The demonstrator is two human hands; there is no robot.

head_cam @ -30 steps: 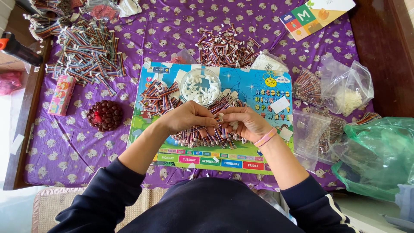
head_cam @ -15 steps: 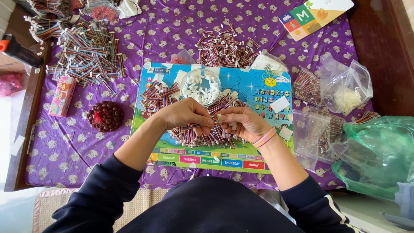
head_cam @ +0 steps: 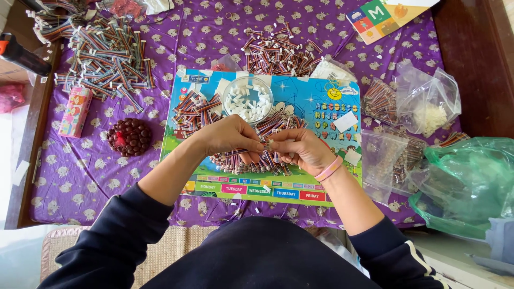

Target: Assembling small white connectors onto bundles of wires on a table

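My left hand and my right hand meet over a colourful picture board on the table. Between their fingertips they pinch a short multicoloured ribbon cable, and a small white piece shows at the right fingertips. Under the hands lies a heap of similar cables. Just beyond the hands stands a clear round bowl of small white connector pieces. A pink band circles my right wrist.
More cable piles lie at the far left, on the board's left and at the far middle. A dark red beaded round thing and a pink box sit left. Clear bags and a green bag crowd the right.
Both hands stay together over the heap; the fingers have shifted slightly on the cable, with the left hand edged a little to the right.
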